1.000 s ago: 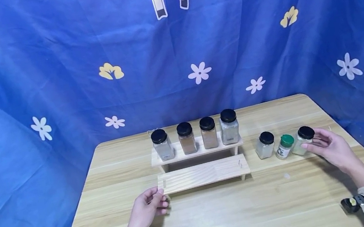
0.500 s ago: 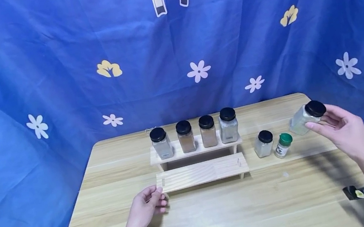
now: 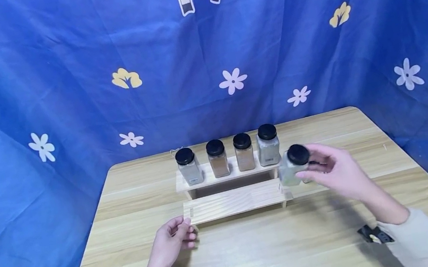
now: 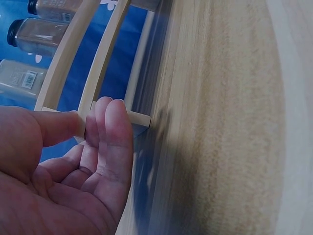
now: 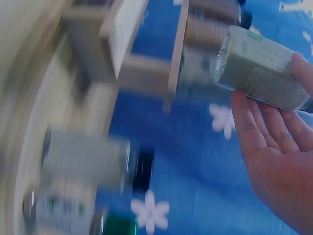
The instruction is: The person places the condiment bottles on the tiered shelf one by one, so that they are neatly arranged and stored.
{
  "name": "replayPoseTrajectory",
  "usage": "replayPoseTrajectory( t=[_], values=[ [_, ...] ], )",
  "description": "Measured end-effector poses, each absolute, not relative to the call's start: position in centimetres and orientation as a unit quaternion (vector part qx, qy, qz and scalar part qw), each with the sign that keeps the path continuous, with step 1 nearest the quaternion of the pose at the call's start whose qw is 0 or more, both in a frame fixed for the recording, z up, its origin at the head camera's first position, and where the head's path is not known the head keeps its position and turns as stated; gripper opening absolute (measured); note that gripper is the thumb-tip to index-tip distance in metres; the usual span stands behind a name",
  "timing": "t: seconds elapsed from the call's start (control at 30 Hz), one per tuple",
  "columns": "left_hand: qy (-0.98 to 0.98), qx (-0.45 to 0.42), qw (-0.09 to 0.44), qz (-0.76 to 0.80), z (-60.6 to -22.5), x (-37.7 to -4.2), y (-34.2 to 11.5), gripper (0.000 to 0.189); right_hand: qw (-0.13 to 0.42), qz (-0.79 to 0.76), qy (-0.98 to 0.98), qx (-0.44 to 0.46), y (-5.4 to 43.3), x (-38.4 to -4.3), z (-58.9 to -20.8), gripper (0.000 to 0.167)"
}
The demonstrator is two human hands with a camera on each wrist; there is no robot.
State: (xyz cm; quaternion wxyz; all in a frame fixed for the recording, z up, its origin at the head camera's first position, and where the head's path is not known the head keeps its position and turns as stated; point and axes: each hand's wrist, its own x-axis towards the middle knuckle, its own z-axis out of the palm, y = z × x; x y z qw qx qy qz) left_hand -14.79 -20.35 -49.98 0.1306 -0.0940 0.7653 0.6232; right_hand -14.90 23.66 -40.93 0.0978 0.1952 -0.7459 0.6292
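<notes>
My right hand [image 3: 340, 174] grips a clear square spice jar [image 3: 290, 173] with a black lid, held in the air by the right end of a two-tier wooden rack [image 3: 235, 201]. Pale green contents show through this jar in the right wrist view, with fingers along one side and the thumb on the other. My left hand [image 3: 170, 245] pinches the left end of the rack's lower shelf; in the left wrist view the thumb and fingertips meet at the shelf's edge. Four-sided jars with black lids [image 3: 218, 160], several of them, stand upright along the upper shelf.
In the right wrist view, blurred, another black-lidded jar [image 5: 88, 159] and a small green-capped bottle [image 5: 63, 213] stand on the table beside the rack. The right hand mostly hides them in the head view. A blue curtain [image 3: 175, 102] hangs behind the wood-grain table [image 3: 130, 240].
My right hand has lifted the black-lidded jar off the table at the right and carried it left to the rack's right end. My left hand has stayed on the lower shelf.
</notes>
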Motion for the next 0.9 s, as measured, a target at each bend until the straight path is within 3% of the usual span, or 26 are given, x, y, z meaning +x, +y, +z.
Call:
replayPoseTrajectory(
  t=[0.3, 0.4, 0.63, 0.9],
  values=[
    [0.762, -0.099, 0.131, 0.626, -50.2, -14.6, -20.3, 0.039, -0.047, 0.643, -0.746, 0.168, 14.5, -15.7, -42.4, 0.063],
    [0.764, -0.102, 0.127, 0.624, -50.2, -14.6, -20.3, 0.039, -0.07, 0.658, -0.727, 0.181, 11.5, -16.4, -43.5, 0.063],
    [0.765, -0.102, 0.124, 0.624, -50.1, -14.7, -20.1, 0.036, -0.078, 0.653, -0.731, 0.184, 6.6, -17.4, -45.5, 0.06],
    [0.765, -0.101, 0.12, 0.625, -49.8, -14.7, -20.1, 0.035, -0.051, 0.642, -0.743, 0.183, 3.9, -18.4, -46.2, 0.056]
  ],
)
